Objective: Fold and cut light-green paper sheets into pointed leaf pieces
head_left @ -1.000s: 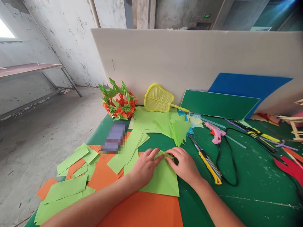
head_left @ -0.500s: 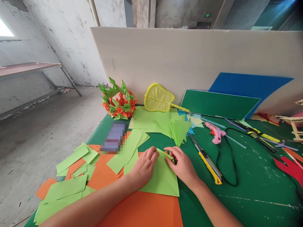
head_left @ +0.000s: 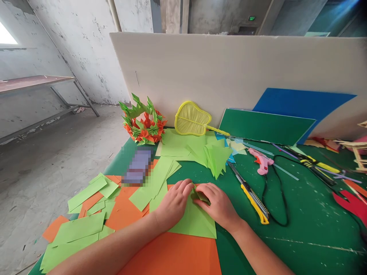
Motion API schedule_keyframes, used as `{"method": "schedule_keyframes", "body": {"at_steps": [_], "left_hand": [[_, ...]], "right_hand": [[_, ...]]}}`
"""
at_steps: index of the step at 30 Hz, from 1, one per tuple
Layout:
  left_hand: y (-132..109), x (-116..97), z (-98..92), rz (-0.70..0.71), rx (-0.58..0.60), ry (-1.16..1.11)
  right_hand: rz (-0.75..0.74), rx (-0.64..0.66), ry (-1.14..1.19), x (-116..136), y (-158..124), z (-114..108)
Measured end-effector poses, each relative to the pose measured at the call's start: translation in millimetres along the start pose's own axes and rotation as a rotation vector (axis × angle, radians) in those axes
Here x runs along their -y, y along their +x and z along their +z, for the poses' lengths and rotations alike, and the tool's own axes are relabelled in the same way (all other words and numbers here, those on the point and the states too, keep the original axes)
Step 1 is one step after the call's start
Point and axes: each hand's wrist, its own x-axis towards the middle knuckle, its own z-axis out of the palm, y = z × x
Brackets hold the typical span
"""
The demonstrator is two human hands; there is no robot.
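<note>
Right hand [head_left: 219,204] moves in, flap [head_left: 202,195] standing up

So the right hand's thumb and fingers are nearly closed, with the flap up between them at the far edge of the green sheet [head_left: 193,225]. The left hand [head_left: 173,204] lies on the left part of that sheet, fingers curled, but the tips are hidden so I can't tell if it's gripping anything.

What's new: half a second ago there was an obvious gap between the hands, with the right one out at the corner. Now they're almost meeting, and the flap shows a darker, shaded face. My read is the paper's mid-fold there, nothing creased flat yet.

The sheet itself sits right in front of the person, partly on an orange sheet [head_left: 172,256], all on the green counter [head_left: 312,217]. Cut strips [head_left: 156,181] are fanned out just left of it, with a pixelated thing [head_left: 138,168] beside them. Straight past the hands there's some pleated paper [head_left: 218,156], then a yellow fan [head_left: 192,118] leaning on the back board [head_left: 200,68], with a spiky paper ring [head_left: 145,126] to its left. Over on the right: a cutter [head_left: 255,204], and a pink glue gun [head_left: 262,162] further back.
</note>
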Motion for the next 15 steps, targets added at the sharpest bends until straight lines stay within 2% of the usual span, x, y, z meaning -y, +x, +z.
{"method": "schedule_keyframes", "body": {"at_steps": [5, 9, 15], "left_hand": [[1, -2, -4.3, 0.041, 0.082, 0.089], [3, -6, -8.7, -0.030, 0.170, 0.136], [7, -10, -13.2, -0.008, 0.178, 0.157]], "right_hand": [[-0.079, 0.063, 0.023, 1, 1, -5], [-0.107, 0.085, 0.000, 0, 1, -7], [-0.130, 0.068, -0.001, -2, 0, -7]]}}
